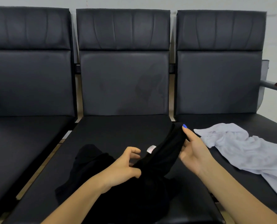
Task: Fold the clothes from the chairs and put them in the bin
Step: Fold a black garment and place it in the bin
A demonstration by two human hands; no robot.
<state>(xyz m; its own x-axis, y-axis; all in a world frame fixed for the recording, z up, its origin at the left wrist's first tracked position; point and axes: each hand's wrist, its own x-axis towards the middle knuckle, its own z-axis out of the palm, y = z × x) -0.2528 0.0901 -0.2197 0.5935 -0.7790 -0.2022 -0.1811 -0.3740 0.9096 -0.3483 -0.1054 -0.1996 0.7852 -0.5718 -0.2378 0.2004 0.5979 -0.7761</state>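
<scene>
The black garment (112, 180) lies on the seat of the middle chair (112, 131), crumpled, with most of its cloth near the front edge of the seat. One long part of it is lifted and stretched between your two hands, going up to the right. A small white label (151, 149) shows on this part.

Your left hand (124, 165) pinches the lower end of the stretched part between the thumb and the side of the hand, while its other fingers (134, 151) are curled and half open above the cloth. Your right hand (193, 149) holds the upper end: the thumb with the blue nail presses on the cloth from above, and the fingers are closed under it, mostly hidden by the fabric.

On the seat of the right chair (218, 120) lies a white garment (241, 151), unfolded and wrinkled, just beside your right hand. The left chair (26, 139) stands on the other side, with a narrow gap between the seats.
</scene>
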